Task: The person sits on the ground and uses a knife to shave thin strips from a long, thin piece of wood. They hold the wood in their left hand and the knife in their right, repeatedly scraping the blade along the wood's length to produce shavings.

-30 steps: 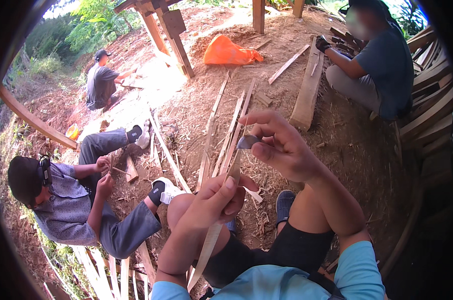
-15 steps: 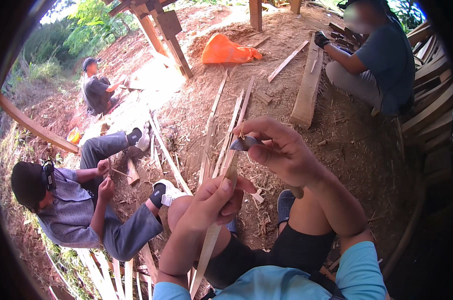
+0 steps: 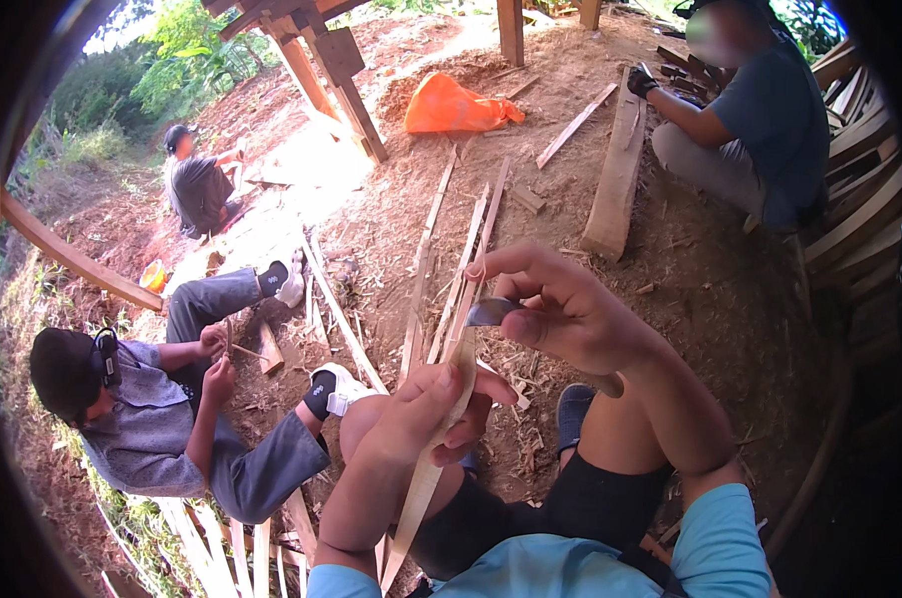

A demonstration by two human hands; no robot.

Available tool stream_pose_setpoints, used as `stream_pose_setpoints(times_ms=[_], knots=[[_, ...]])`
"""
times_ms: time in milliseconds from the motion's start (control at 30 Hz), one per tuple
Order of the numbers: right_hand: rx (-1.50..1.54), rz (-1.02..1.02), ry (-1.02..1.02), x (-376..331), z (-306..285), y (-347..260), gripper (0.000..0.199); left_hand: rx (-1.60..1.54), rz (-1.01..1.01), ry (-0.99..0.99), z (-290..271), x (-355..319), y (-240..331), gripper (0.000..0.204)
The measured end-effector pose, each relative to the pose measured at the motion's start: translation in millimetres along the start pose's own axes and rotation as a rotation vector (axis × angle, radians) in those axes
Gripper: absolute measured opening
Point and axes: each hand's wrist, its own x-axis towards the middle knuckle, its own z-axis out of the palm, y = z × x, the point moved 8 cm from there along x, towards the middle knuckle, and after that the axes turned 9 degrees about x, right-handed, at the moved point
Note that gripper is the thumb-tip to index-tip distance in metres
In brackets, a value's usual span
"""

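Observation:
My left hand (image 3: pixel 439 407) is closed around a long pale strip of wood or bamboo (image 3: pixel 413 510), which runs from beyond my fingers down past my thigh. Just above it, my right hand (image 3: pixel 570 319) grips a knife (image 3: pixel 492 313). Its short grey blade lies against the upper part of the strip, and the butt of its handle shows below my palm. A thin curled shaving (image 3: pixel 482 274) stands up by the blade, close to my right fingertips.
Long wood strips (image 3: pixel 426 269) and shavings litter the dirt ahead. A seated co-worker (image 3: pixel 162 409) is close on my left, another (image 3: pixel 745 130) crouches by a thick plank (image 3: pixel 615 189) at right. An orange sheet (image 3: pixel 456 105) lies beyond; stacked timber (image 3: pixel 864 199) stands far right.
The knife has shifted slightly against the strip, and the shaving at the blade sits differently. The far co-worker at the upper left has turned and raised an arm. My view has tilted slightly.

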Motion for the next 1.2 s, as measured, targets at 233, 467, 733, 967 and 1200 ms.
stream_pose_setpoints(times_ms=[233,467,733,967,1200], knots=[[-0.085,-0.104,0.06,-3,3,-4,0.036,-0.171,0.042,-0.056,-3,3,-6,0.058],[-0.228,-0.11,0.099,2,10,-2,0.036,-0.108,-0.028,0.045,-7,-4,-7,0.058],[-0.465,0.005,0.302,-22,-16,11,0.037,0.25,-0.037,0.204,-17,5,1,0.049],[-0.65,-0.115,0.24,1,14,14,0.026,0.163,0.052,0.424,-41,0,4,0.043],[-0.729,-0.213,0.322,2,-1,-2,0.02,0.082,-0.059,0.401,-27,1,-10,0.046]])
